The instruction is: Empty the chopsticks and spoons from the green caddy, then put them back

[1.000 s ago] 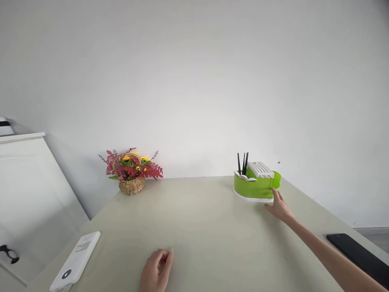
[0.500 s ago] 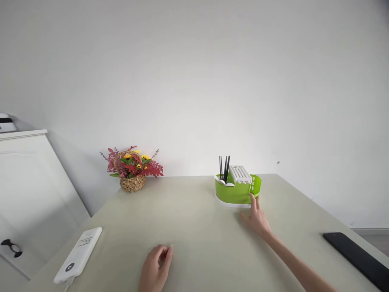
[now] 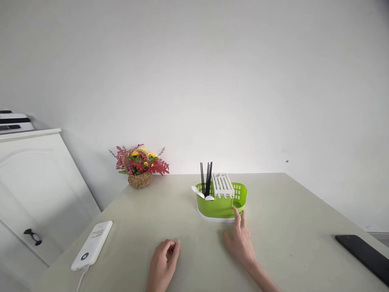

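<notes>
A green cutlery drainer [image 3: 217,207] with a white base stands on the table. Black chopsticks [image 3: 208,178] rise from its left part, two white spoons [image 3: 198,192] lean over the rim, and a white slotted rack [image 3: 223,184] tops its middle. My right hand [image 3: 241,239] has its fingertips hooked at the drainer's low front right rim, with the thumb apart. Nearer me, my left hand [image 3: 163,261] rests on the table, closed, thumb against the curled fingers; what lies inside, if anything, is hidden.
On the left lies a white power bank [image 3: 92,246] with a cable, beside a white cabinet [image 3: 33,182]. A wicker basket [image 3: 140,181] of red and yellow flowers stands at the back left. A black phone-like slab [image 3: 363,255] lies at the right edge of the table [image 3: 291,219].
The drainer has slid left and nearer to me together with my right hand. My left hand keeps its curled shape. The camera view has turned slightly left.
</notes>
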A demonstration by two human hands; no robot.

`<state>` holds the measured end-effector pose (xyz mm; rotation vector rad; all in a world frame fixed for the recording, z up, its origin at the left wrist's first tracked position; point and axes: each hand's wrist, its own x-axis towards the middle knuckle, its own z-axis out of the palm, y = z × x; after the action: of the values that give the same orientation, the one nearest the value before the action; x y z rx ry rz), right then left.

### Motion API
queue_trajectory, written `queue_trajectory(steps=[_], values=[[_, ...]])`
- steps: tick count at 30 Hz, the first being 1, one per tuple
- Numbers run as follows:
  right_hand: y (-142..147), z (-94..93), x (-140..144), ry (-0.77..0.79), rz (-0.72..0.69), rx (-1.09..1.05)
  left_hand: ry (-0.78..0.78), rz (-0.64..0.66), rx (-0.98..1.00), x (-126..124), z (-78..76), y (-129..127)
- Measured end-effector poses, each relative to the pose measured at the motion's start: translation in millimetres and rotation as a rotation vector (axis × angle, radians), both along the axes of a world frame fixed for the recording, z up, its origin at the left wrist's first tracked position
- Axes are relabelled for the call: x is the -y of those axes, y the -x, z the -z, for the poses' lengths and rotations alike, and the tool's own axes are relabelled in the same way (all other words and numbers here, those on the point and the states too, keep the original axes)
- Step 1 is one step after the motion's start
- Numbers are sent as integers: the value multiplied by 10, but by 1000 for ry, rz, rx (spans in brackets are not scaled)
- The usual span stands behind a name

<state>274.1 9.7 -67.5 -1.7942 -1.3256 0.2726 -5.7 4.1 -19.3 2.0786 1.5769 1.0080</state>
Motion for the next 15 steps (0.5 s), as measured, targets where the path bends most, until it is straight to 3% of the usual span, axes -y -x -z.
queue_trajectory(steps=[8,15], values=[[115,37,273,-33,-53,-67,-43,0,-7,4,11,21],[-119,61,528,-55,-100,-48,-61,-8,-25,-11,34,33]])
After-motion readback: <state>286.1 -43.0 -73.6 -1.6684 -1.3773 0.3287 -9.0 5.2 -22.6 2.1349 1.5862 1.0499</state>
